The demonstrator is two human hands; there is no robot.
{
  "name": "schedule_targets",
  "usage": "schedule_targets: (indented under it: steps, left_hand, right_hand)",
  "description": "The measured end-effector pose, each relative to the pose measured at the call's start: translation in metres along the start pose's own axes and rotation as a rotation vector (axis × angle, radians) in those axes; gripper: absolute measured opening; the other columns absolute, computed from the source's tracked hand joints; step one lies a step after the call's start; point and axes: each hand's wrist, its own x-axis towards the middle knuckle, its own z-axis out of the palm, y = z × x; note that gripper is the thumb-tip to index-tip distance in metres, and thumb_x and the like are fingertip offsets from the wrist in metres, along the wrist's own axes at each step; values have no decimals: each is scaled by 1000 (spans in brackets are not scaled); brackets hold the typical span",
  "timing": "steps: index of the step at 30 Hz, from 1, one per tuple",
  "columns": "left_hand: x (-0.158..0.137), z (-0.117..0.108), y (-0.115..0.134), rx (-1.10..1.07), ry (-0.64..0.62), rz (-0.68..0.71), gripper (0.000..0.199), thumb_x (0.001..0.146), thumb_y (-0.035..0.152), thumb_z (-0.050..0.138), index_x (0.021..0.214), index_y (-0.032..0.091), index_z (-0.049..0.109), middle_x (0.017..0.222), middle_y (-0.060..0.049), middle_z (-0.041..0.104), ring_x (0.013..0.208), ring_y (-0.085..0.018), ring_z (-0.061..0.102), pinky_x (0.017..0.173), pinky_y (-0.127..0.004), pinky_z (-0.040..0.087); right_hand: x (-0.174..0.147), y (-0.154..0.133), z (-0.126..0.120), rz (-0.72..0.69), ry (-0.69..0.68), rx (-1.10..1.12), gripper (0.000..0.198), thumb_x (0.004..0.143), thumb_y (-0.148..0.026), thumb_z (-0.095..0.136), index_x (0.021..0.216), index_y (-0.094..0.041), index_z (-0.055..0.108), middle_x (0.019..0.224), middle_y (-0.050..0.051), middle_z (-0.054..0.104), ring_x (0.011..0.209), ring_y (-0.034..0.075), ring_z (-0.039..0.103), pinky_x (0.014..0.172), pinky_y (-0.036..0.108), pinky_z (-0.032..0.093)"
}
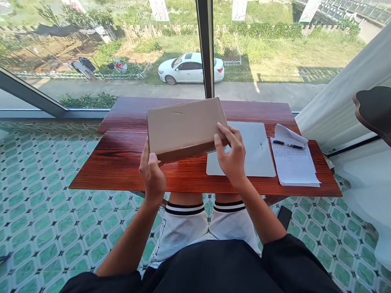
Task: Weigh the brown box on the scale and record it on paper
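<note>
A closed brown cardboard box (185, 127) is held up above the table, its right end tilted higher than its left. My left hand (152, 175) grips the lower left corner, with the thumb on the near side and the fingers partly hidden behind the box. At the right end, my right hand (232, 154) has its thumb and fingers closed on the edge. Beneath and behind my right hand lies a flat silver-grey laptop (254, 153), closed, on the dark red wooden table (111, 165).
Right of the laptop, a pen (288, 144) rests on a stack of written paper (294, 167). A dark phone-like object (284, 216) shows below the table's front edge. White curtains (338, 100) hang at the right, near a dark scalloped object (381, 112). A window frame (205, 44) stands behind the table.
</note>
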Motion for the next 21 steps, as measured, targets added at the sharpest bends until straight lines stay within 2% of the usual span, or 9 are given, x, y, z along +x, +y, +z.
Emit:
schedule_targets:
  steps: [3, 9, 17, 19, 21]
  left_hand:
    - [-2, -10, -2, -9, 105, -78, 57, 96, 44, 38, 147, 22, 52, 153, -9, 53, 134, -24, 56, 84, -28, 60]
    - [1, -28, -7, 30, 189, -104, 57, 92, 37, 36, 144, 23, 55, 148, -7, 58, 129, -21, 60, 75, -25, 61]
    - [5, -46, -5, 140, 283, -79, 58, 93, 32, 31, 141, 12, 57, 145, -11, 60, 129, -24, 58, 79, -30, 62]
    - [5, -49, -10, 166, 303, -55, 57, 93, 33, 31, 137, 10, 59, 143, -13, 61, 128, -23, 59, 88, -32, 60]
    - [6, -52, -16, 194, 314, -15, 56, 94, 34, 31, 134, 9, 62, 142, -13, 63, 130, -22, 58, 105, -34, 54]
  right_hand:
    - [-2, -7, 12, 24, -47, 20, 37, 99, -36, 56, 132, -24, 68, 131, 9, 61, 123, 19, 59, 102, 33, 53]
    - [-7, -18, 35, 12, -106, 61, 37, 99, -36, 56, 131, -24, 67, 133, 8, 60, 127, 20, 57, 103, 32, 53]
    - [-20, -25, 61, 40, -204, 76, 39, 100, -37, 53, 136, -25, 65, 137, 8, 58, 128, 20, 57, 96, 30, 55]
    - [-23, -26, 65, 29, -212, 78, 40, 100, -37, 53, 137, -24, 64, 138, 8, 57, 129, 20, 56, 98, 31, 54]
    - [-26, -26, 68, 19, -223, 76, 40, 101, -37, 52, 137, -24, 64, 138, 8, 57, 131, 20, 55, 99, 31, 54]
